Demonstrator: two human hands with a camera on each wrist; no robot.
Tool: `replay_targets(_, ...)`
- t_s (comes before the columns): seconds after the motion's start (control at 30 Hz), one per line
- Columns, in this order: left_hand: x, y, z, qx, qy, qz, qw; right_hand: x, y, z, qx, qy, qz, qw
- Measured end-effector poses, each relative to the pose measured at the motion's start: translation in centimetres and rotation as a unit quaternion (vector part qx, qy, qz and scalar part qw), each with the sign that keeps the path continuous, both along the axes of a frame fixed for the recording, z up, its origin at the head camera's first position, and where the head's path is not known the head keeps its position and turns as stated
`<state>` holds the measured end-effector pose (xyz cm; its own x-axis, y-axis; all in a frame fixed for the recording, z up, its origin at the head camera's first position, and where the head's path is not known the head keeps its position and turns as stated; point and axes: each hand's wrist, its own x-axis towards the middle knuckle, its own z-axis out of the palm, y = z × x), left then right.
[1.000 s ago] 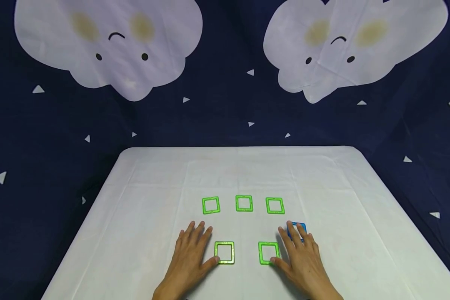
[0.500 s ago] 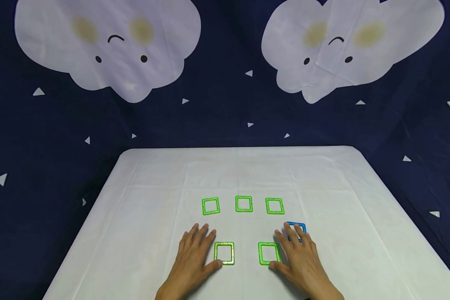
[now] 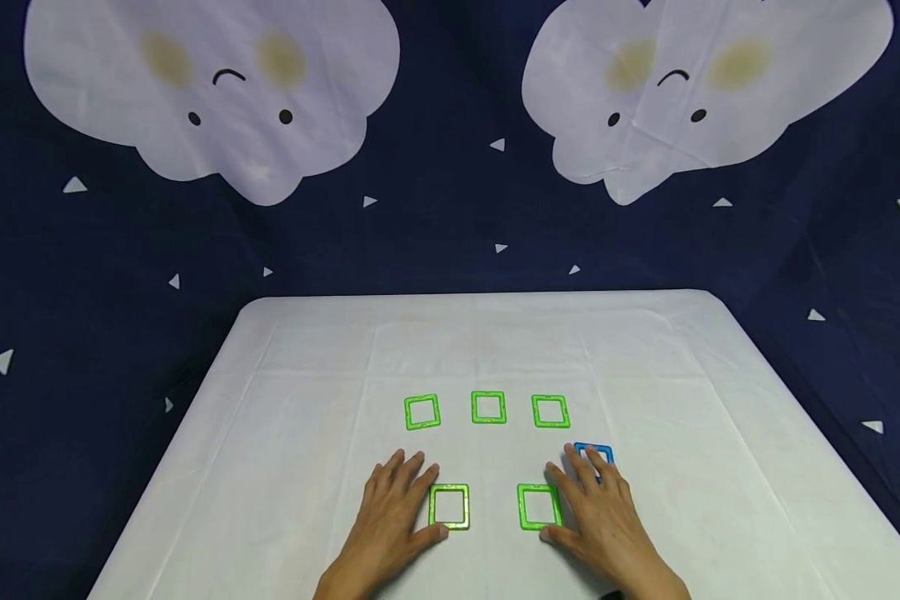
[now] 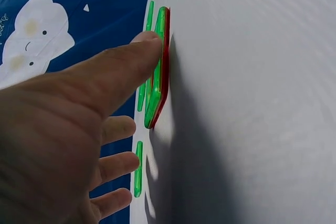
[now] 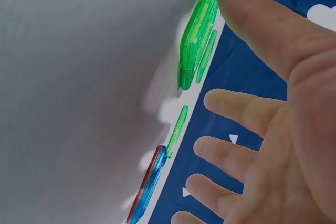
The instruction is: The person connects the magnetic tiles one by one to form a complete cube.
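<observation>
My left hand spreads over the white cloth, its thumb tip overlapping the near corner of a green square magnetic tile. In the left wrist view a red tile lies directly beneath that green one. My right hand is spread too, thumb at the near edge of another green tile. From the right wrist that green tile looks thick, like a stack. Under the right fingers, partly hidden, is a blue tile with a red layer below it. Neither hand grips anything.
Farther back, three green square tiles lie in a row: left, middle and right. They rest on a white-covered table. Behind it hangs a dark blue cloth with clouds and triangles.
My left hand has shifted slightly right, its thumb now farther over the tile's corner. My right hand's fingers have moved a little left. The tiles have stayed in place.
</observation>
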<state>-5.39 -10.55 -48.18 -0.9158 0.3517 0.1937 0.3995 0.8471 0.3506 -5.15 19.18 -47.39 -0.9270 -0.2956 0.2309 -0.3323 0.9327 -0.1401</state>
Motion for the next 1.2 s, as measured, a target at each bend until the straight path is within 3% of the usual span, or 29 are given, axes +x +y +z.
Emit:
replay_targets(0.63,-0.25,0.0,-0.45,-0.019,0.009,-0.008,0.9997,-0.06,0.1,-0.02,-0.002,-0.031,0.001,0.9995)
replay_targets(1.2,-0.23,-0.16,-0.42,-0.009,0.021,-0.01,0.9997,-0.32,-0.16,0.11,0.003,-0.046,-0.005,0.9989)
